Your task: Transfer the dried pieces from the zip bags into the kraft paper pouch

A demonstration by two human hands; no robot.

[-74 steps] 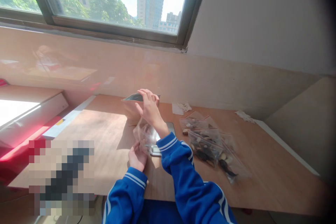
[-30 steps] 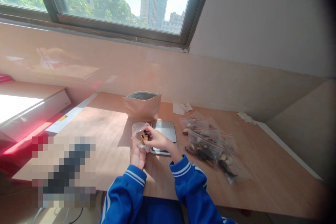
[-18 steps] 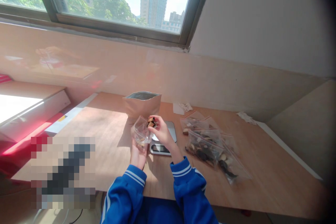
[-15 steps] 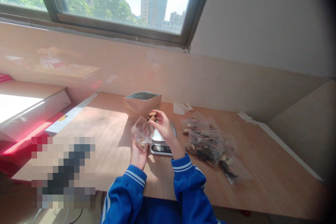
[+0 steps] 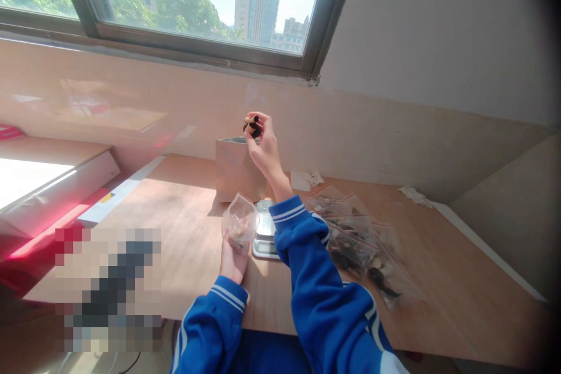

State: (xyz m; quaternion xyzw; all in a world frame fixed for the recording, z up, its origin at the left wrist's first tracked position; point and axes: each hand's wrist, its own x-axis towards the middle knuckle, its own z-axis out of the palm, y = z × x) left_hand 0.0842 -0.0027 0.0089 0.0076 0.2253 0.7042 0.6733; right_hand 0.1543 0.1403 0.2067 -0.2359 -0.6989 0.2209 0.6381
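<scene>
One window (image 5: 201,6) — brown table (image 5: 188,245) below

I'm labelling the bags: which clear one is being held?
The clear bag in the left hand; the other clear bags lie on the table, right of the scale.

The right arm (image 5: 319,272) extended forward and up, and the right hand (image 5: 265,149) was raised well above the left hand (image 5: 234,260). The right hand's fingers (image 5: 263,118) curled over toward the left, with the thumb (image 5: 251,146) set against them from below in a pinching grip. The left arm (image 5: 210,330) was bent lower and nearer the body, its hand cupped in a grasp, fingers mostly hidden. Both arms wore blue sleeves, with 2 white stripes around the left cuff (image 5: 230,295).
</scene>
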